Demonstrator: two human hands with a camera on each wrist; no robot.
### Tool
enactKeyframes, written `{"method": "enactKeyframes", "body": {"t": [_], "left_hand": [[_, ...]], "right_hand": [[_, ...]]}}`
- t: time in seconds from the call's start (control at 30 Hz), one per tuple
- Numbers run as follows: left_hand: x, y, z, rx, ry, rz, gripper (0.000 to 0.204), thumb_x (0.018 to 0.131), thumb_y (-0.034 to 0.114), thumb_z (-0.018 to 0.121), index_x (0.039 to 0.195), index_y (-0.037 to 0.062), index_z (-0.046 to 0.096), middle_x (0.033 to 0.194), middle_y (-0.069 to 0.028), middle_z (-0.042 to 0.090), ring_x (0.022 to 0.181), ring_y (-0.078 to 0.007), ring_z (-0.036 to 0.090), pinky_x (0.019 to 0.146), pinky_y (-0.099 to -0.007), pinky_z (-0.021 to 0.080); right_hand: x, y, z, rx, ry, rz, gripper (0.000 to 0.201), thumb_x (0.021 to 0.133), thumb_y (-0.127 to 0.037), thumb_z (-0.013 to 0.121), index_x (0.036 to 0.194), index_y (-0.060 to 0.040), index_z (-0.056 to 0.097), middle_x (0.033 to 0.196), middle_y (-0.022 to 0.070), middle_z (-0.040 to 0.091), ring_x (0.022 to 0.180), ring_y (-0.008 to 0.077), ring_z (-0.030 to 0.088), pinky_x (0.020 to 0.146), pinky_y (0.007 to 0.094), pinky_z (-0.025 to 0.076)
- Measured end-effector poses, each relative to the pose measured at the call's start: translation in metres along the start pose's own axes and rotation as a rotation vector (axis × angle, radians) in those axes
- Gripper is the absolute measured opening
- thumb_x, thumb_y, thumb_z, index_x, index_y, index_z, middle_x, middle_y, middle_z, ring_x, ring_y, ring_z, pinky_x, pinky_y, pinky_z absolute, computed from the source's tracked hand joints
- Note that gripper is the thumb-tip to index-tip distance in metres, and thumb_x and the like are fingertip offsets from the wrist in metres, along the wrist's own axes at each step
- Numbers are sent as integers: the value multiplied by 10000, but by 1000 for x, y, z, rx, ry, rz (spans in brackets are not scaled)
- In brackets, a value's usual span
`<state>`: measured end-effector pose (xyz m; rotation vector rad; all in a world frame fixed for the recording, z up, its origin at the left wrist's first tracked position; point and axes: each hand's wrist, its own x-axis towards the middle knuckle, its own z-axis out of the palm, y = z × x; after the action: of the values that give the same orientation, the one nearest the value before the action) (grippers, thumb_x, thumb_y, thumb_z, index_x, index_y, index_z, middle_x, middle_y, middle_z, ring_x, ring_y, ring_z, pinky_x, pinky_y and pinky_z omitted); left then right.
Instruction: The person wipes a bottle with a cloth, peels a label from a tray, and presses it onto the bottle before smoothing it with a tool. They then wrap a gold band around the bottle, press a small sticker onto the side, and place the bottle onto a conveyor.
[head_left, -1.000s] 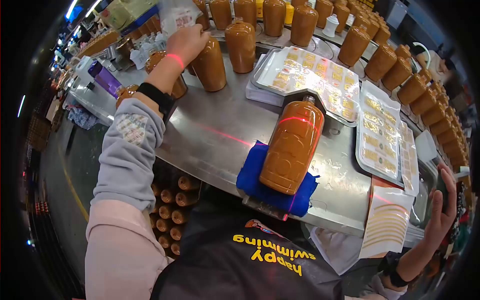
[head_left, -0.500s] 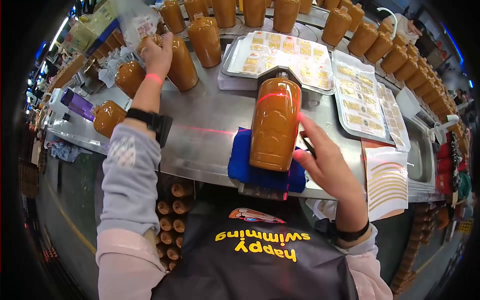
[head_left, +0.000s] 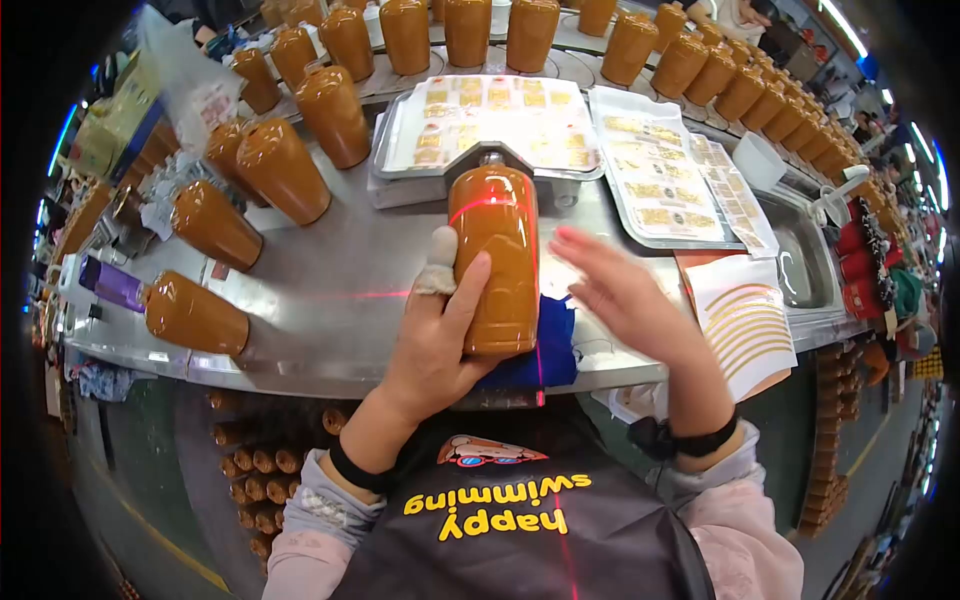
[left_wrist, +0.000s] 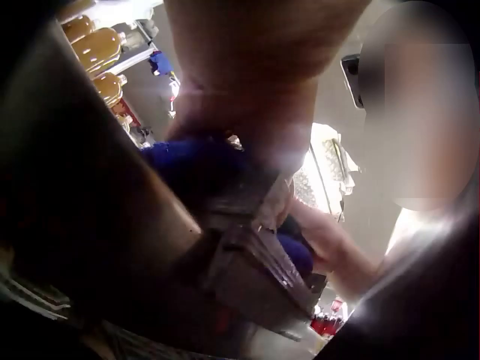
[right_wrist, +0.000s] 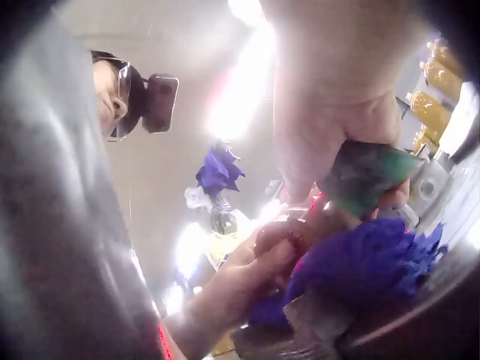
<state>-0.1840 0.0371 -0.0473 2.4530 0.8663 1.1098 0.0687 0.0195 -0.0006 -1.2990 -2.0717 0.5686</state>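
Observation:
A glossy brown bottle [head_left: 497,270] lies tilted on a blue cloth [head_left: 556,340], its neck in a dark angled bracket [head_left: 488,156]. Red laser lines cross its surface. My left hand [head_left: 432,335] grips the bottle's lower left side, thumb along the front; one finger wears a pale finger cot [head_left: 434,278]. To the right of the bottle, my right hand [head_left: 630,300] hovers with its fingertips near the glass-smooth side. In the right wrist view, that hand holds a dark green flat piece [right_wrist: 367,176] above the blue cloth; the head view hides it.
Behind the bracket lies a tray [head_left: 386,160] of gold-printed decal sheets, with another tray [head_left: 655,240] to its right. A sheet of curved gold strips [head_left: 745,320] sits near a sink [head_left: 808,270]. Several brown bottles [head_left: 285,172] stand at the left; more line the back.
My left hand has come from the bottles at the upper left to the bottle on the cloth. My right hand has swung in from the far right to that bottle's side. The head view has turned.

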Motion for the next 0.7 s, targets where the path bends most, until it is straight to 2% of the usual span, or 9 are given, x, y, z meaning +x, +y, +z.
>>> {"method": "enactKeyframes", "body": {"t": [0.1, 0.17, 0.23, 0.33, 0.43, 0.47, 0.5, 0.6, 0.7], "left_hand": [[-2, -5, 6, -60, 57, -3, 912, 708, 242, 845, 1459, 52, 363, 1511, -319, 255, 1371, -485, 319, 1117, -490, 298], [-1, -3, 6, -68, 79, -43, 892, 676, 246, 857, 1439, 91, 422, 1499, -320, 282, 1357, -480, 345, 1095, -482, 343], [-2, -5, 6, -91, 84, -47, 885, 667, 239, 861, 1430, 102, 435, 1499, -323, 281, 1358, -485, 344, 1091, -481, 352], [-1, -8, 6, -117, 77, -51, 880, 655, 231, 868, 1421, 121, 449, 1500, -327, 276, 1357, -489, 346, 1087, -482, 362], [-4, -13, 10, -160, 86, -65, 873, 645, 222, 875, 1412, 147, 464, 1503, -323, 273, 1360, -483, 347, 1093, -481, 356], [-6, -15, 14, -190, 96, -73, 868, 644, 221, 877, 1408, 153, 471, 1504, -322, 273, 1362, -482, 347, 1096, -480, 351], [-7, -16, 16, -218, 106, -81, 862, 643, 220, 878, 1404, 158, 477, 1504, -321, 273, 1363, -481, 346, 1099, -479, 347], [-2, -17, 10, -99, 57, -5, 959, 709, 285, 862, 1466, 52, 321, 1467, -298, 335, 1344, -447, 389, 1112, -479, 329], [-5, -14, 11, -174, 117, -122, 1041, 681, 289, 862, 1476, -20, 265, 1490, -301, 311, 1313, -443, 418, 1039, -488, 389]], "right_hand": [[55, 44, -49, -245, 77, 150, 298, 959, -163, 537, 1224, -64, 632, 1258, 163, 623, 1210, 299, 569, 1015, 369, 442], [122, 66, -72, -518, -137, 423, 322, 951, -221, 527, 1193, -41, 641, 1208, 169, 644, 1086, 282, 634, 931, 380, 487], [176, 141, -71, -764, -288, 450, 461, 932, -393, 545, 1195, -26, 639, 1213, 163, 638, 1008, 298, 650, 815, 441, 526], [204, 157, -56, -624, -302, 784, 572, 880, -520, 586, 1140, -16, 657, 1181, 143, 640, 938, 290, 642, 659, 470, 519], [205, 177, -54, -395, -216, 833, 608, 840, -585, 610, 1050, -17, 667, 1077, 108, 623, 851, 237, 596, 542, 416, 484], [207, 179, -59, -342, -259, 900, 483, 836, -507, 653, 948, -37, 667, 891, 72, 589, 753, 191, 538, 530, 369, 460], [203, 181, -62, -330, -243, 856, 447, 828, -483, 666, 931, -48, 670, 846, 62, 571, 731, 186, 526, 531, 371, 461], [190, 169, -68, -394, -172, 693, 309, 834, -357, 691, 874, -52, 670, 709, 66, 557, 654, 201, 523, 576, 391, 476], [175, 162, -64, -541, 9, 278, 316, 880, -328, 658, 892, -12, 646, 781, 124, 616, 715, 233, 577, 670, 373, 493]]}}
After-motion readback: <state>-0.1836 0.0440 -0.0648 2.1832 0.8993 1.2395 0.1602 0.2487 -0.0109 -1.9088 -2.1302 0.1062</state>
